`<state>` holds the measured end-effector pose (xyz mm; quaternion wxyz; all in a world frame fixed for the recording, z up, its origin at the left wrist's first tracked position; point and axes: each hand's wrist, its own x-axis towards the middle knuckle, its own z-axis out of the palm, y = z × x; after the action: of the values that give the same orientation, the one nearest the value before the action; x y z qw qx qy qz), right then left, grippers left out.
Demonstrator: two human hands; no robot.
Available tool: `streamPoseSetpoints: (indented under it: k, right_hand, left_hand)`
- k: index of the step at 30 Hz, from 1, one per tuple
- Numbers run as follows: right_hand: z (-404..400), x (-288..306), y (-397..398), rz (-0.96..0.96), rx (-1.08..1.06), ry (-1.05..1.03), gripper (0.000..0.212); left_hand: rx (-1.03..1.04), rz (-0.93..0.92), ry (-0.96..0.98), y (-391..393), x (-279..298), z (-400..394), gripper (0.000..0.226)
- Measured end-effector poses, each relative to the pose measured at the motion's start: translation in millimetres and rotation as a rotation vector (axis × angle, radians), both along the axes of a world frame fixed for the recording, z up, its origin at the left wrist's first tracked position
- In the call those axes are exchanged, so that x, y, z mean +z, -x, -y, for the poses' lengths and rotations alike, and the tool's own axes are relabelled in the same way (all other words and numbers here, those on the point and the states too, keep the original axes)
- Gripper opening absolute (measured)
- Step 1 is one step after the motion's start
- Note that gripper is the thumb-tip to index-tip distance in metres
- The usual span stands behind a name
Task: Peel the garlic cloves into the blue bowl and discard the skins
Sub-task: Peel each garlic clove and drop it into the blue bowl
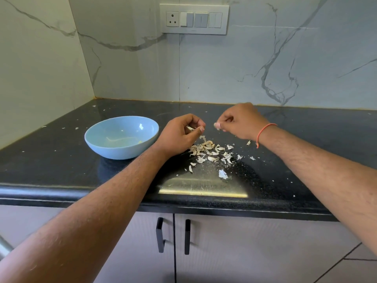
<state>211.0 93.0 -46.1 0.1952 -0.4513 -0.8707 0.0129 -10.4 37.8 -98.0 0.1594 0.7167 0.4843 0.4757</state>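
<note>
A light blue bowl [114, 148] sits on the black counter [61, 160], left of my hands, with a few pale bits inside. My left hand [179, 135] hovers just right of the bowl, its fingers curled round a small garlic piece [190, 128]. My right hand [238, 123] is a little to the right and pinches a pale garlic clove or skin [216, 125] at its fingertips. Below both hands lies a heap of garlic cloves and papery skins [210, 152].
Skin flakes [222, 174] are scattered across the counter toward the front edge. Marble walls meet in a corner behind the bowl, with a switch panel [193, 19] above. Cabinet doors with black handles [160, 234] are below the counter.
</note>
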Motion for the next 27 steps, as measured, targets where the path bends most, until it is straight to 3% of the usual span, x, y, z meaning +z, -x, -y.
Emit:
streamPoseSetpoints:
  k: [4, 8, 11, 17, 23, 27]
  right_hand:
    - [1.4, -11.6, -1.2, 0.069, -0.007, 0.022, 0.012]
    - [9.4, -25.1, -1.0, -0.270, 0.093, 0.085, 0.006]
    - [17.3, -35.7, 4.0, -0.367, 0.181, 0.120, 0.007]
    - [13.8, -40.0, 2.7, -0.543, 0.179, 0.195, 0.020]
    - [11.9, -38.5, -3.5, -0.747, 0.159, 0.264, 0.027]
    - [16.1, -36.1, 0.2, -0.749, 0.150, 0.246, 0.025]
  left_hand:
    - [0.018, -0.045, 0.011, 0.0, 0.6, -0.3, 0.019]
    - [-0.038, -0.129, 0.057, 0.0, 1.9, 0.6, 0.045]
    - [-0.026, -0.192, 0.020, -0.5, 3.2, 2.9, 0.036]
    - [0.000, -0.129, -0.029, -0.1, 1.9, 2.6, 0.015]
    - [0.054, -0.101, -0.022, -2.6, 3.0, 6.1, 0.009]
    - [0.023, -0.169, -0.025, -3.1, 2.9, 7.4, 0.014]
